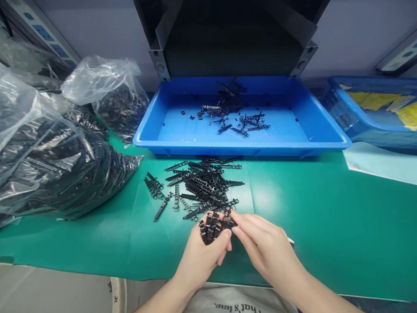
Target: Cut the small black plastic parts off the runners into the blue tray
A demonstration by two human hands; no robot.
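Note:
My left hand (198, 256) cups a clump of black moulded plastic parts (211, 229), its fingers curled around the clump from below. My right hand (267, 248) pinches the same clump from the right with its thumb and fingertips. Just beyond both hands, a loose pile of black plastic ladder-shaped runners (202, 187) lies on the green work mat (325, 217). A few runners lie apart at the pile's left side. The lower part of the clump is partly hidden by my fingers.
A blue plastic tray (241, 149) holding scattered black parts stands behind the pile. Bulging clear bags of black parts (48, 161) crowd the left side. A second blue tray (345, 93) and a pale paper sheet (381, 163) sit at the right.

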